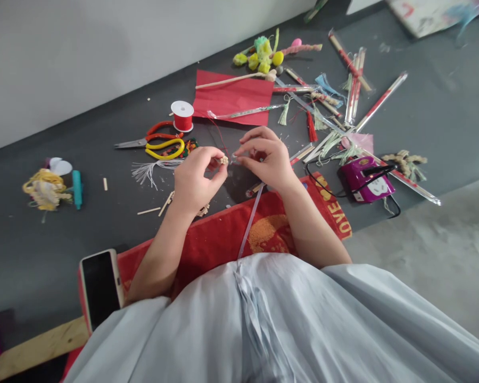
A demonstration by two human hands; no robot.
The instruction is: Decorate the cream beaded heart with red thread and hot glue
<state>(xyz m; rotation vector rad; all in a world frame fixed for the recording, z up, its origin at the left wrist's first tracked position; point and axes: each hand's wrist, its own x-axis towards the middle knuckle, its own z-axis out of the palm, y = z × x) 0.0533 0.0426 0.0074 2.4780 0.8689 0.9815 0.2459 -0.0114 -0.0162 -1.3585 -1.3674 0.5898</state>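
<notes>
Just beyond the red towel (215,234), my L hand (199,175) pinches a knobbly beige piece (223,159) btwn thumb & forefinger; looks v. light, prob. stiff & a bit fragile, so best held by its sides w/ gentle fingertip pressure. Also past the towel's far edge, a clear bit (234,158) sits by the bent thumb & fingers of my R hand (265,159), too blurred to tell if gripped. Farther R, past the towel's far edge, hangs together a silky, fringed red tassel (312,127), then off its R end a glossy, boxy purple adapter (366,181) & a rough, ropy beige knot (405,161).
</notes>
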